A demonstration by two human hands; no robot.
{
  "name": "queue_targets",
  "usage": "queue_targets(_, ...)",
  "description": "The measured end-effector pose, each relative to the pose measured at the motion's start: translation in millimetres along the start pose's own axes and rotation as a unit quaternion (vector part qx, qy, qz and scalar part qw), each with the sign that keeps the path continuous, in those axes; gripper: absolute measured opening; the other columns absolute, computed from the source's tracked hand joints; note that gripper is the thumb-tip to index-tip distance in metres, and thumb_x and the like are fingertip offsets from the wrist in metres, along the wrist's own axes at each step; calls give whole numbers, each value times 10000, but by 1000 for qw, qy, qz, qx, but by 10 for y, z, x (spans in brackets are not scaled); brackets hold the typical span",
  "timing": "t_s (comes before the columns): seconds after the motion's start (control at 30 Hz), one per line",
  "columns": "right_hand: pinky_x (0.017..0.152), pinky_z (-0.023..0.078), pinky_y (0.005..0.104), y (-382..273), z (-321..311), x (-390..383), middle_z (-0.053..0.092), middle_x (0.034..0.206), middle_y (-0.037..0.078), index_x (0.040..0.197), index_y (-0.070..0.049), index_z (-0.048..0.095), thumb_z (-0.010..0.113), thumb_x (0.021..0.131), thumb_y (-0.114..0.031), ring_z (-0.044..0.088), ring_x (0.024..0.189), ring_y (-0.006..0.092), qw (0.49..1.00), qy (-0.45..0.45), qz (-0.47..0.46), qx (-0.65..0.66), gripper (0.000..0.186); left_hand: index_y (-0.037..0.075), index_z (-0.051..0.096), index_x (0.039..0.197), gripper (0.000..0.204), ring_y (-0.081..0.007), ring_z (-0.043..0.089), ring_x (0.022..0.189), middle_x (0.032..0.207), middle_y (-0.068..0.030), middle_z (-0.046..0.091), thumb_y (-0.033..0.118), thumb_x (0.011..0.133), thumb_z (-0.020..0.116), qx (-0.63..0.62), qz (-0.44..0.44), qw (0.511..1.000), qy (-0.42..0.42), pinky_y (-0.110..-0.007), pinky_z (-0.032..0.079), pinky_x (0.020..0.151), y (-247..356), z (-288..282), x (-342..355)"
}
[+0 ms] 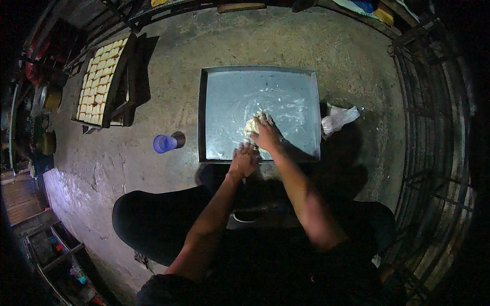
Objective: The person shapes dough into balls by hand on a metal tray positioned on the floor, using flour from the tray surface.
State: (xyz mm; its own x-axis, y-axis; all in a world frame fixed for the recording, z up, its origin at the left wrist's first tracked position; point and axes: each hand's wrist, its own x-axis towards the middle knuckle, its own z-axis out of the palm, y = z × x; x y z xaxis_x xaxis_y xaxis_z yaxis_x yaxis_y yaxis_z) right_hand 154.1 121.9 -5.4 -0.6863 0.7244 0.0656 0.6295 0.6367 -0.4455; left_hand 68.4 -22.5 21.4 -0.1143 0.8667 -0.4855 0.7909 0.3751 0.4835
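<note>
Left hand, right hand knead dough (metal tray).

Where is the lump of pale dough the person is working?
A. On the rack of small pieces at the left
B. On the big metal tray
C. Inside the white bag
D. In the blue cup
B: the pale dough lies on the floured metal tray, under the right hand.

Blue cup, crumpled white bag, rack of pale dough pieces.
</note>
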Motion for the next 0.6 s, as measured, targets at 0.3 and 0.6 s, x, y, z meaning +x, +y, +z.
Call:
queue_targets(0.3, 931, 474, 429, 44, -206, 93, 624, 1167, 149, 1216, -81, 638, 641, 782, -18, 575, 1075, 353, 991, -85, 3, 103, 439, 10, 589, 1102, 290, -391, 635, 948, 981, -197, 659, 106, 832, 640, -199, 29, 950, 239, -475, 492, 840, -146, -101, -20)
queue_targets(0.6, 1112, 324, 506, -64, -218, -203, 347, 1522, 206, 1447, -42, 402, 607, 845, -210, 372, 1372, 393, 996, -57, -33, -60, 658, -24, 612, 924, 139, -199, 606, 683, 768, -140, 655, 81, 856, 670, -284, -94, 925, 235, -334, 484, 655, -118, -247, 244)
